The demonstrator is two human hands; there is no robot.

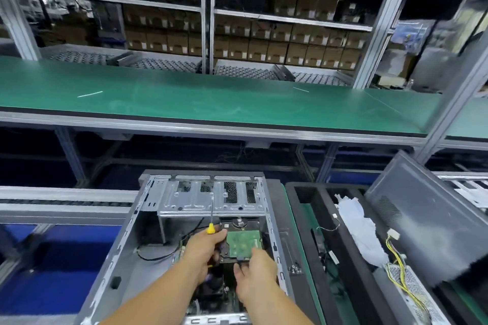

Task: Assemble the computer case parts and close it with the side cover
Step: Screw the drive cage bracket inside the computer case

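Note:
An open grey computer case point(126, 250) lies on its side in front of me, its metal drive cage point(211, 199) at the far end. Inside, a hard drive point(241, 244) lies with its green circuit board facing up. My left hand point(202, 252) grips a screwdriver with a yellow collar point(210, 228), shaft pointing up over the cage, and its thumb touches the drive's left edge. My right hand point(254, 276) pinches a dark connector at the drive's near edge. The dark side cover point(427, 219) leans tilted at the right.
A black foam tray point(306, 208) to the right holds crumpled white wrapping point(361, 229), a power supply with yellow wires point(404, 280) and loose cables. A green bench point(211, 103) and shelves of cartons stand beyond. A conveyor rail point(66, 202) runs at the left.

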